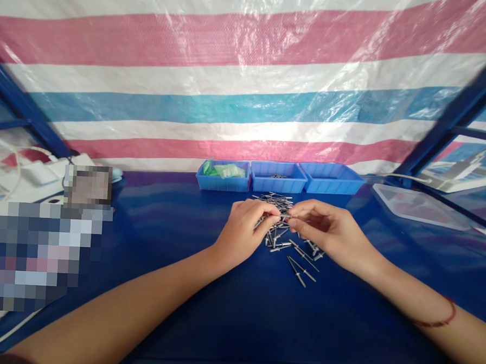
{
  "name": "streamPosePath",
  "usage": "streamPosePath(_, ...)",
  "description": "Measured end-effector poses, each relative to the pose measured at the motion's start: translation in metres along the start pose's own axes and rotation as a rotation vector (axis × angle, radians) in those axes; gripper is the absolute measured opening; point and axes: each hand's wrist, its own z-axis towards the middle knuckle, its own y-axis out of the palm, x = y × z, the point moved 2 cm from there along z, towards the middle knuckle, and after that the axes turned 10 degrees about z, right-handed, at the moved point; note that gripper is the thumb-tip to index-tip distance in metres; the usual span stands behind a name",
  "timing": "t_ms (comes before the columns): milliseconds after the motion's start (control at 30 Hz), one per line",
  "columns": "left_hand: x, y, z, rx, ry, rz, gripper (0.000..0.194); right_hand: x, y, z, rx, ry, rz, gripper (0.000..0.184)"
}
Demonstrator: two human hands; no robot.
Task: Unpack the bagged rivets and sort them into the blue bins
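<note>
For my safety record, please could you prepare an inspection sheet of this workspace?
Surface: blue tabletop, visible between the objects.
Work items: loose rivets before three blue bins; left bin holds green packets, middle bin a few metal pieces.
Clutter: translucent lid or tray at right; pixelated items at left, unidentifiable.
Grips: left grip and right grip pinch one rivet between them.
Cables: white cable lower left; another cable at right.
Surroundings: striped sheet behind; blue frame both sides.

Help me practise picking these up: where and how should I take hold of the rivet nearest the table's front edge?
Probably best pinched across its thicker end, from the front: the rivet lies on the table with that end pointing toward the person, while its thin end lies close to a neighbouring rivet.
</note>
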Motion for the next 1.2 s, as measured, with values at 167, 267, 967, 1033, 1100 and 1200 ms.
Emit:
streamPosePath(167,-0.002,0.002,0.001,-0.038,0.03,-0.036,0.009,-0.002,0.0,-0.006,-0.032,-0.153,-0.115,0.014)
streamPosePath(267,-0.001,0.003,0.001,-0.077,0.055,-0.031,0.016,-0.007,0.001,-0.008,-0.066,-0.258,-0.325,0.012)
streamPosePath(967,-0.001,0.005,-0.003,-0.185,-0.003,-0.003,0.023,0.009,-0.043,0.081,-0.036,-0.258,-0.905,0.013)
streamPosePath(1033,-0.001,0.006,-0.003,-0.189,-0.007,0.003,0.023,0.006,-0.046,0.06,-0.208,-0.165,-0.838,0.012)
streamPosePath(1100,-0.001,0.006,-0.002,-0.193,-0.01,0.004,0.023,0.006,-0.047,0.041,-0.35,-0.107,-0.782,0.013)
streamPosePath(1200,-0.001,0.007,-0.001,-0.19,-0.013,0.0,0.022,0.012,-0.046,0.026,-0.453,-0.087,-0.751,0.013)
